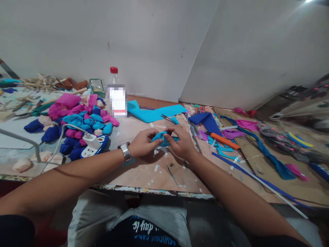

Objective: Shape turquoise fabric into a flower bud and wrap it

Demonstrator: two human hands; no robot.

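L hand (pixel 144 143), R hand (pixel 181 141) pinch blue piece (pixel 159 135) over littered tbl (pixel 144 180), grey wall (pixel 154 51) bhnd.

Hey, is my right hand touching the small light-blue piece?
Touching. The head view shows the right hand with its thumb against the light-blue piece.

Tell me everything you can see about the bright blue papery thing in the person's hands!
The small, bright blue papery piece looks thin and matte, perhaps crepe paper. It is curved, with a rounded upper edge. The bare left hand and bare right hand pinch it above the pale brown wooden table. Part is hidden.
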